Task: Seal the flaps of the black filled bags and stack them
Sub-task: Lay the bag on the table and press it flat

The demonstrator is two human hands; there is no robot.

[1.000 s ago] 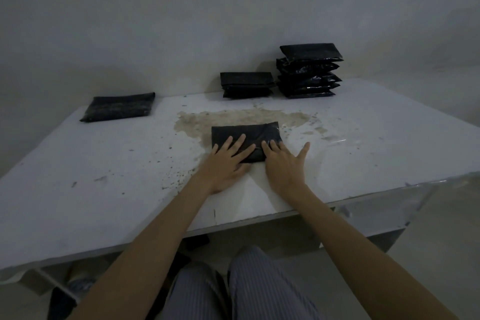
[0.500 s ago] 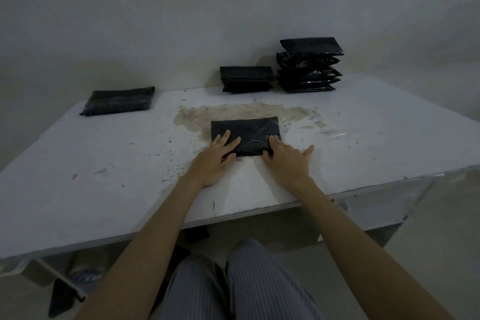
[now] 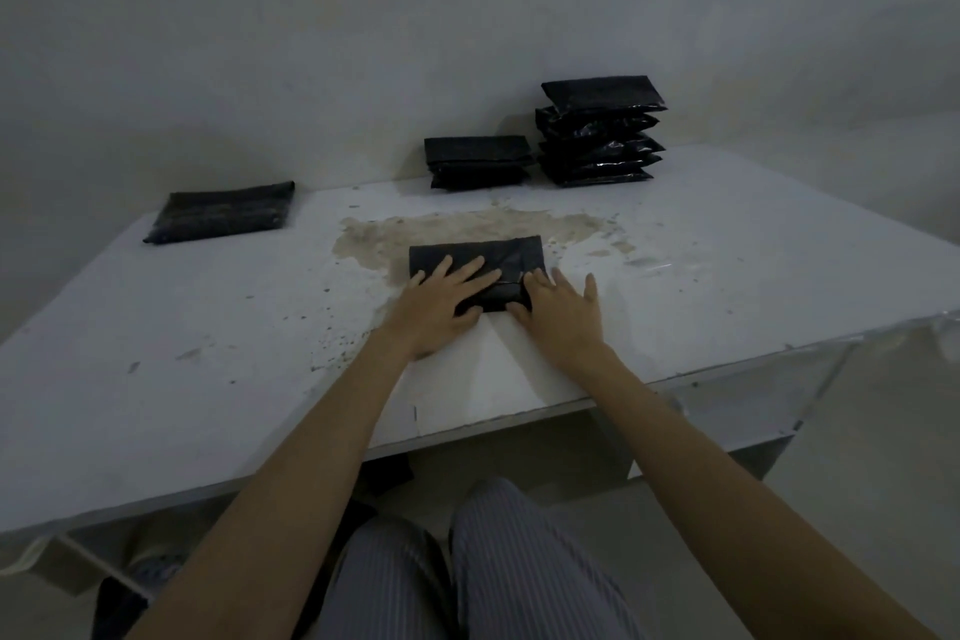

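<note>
Far left of the hands, a lone flat bag [image 3: 221, 212] lies on the counter [image 3: 727, 276], apparently not yet stacked. Left hand [image 3: 439, 299] and right hand [image 3: 563, 312], a little apart with fingers spread flat, press the near edge of a matte, creased black bag [image 3: 498, 255]; sealing looks under way. Beyond them sit a low stack [image 3: 478, 161] and, right, a taller stack [image 3: 600, 133] of glossy, plump pouches, looking done.
</note>
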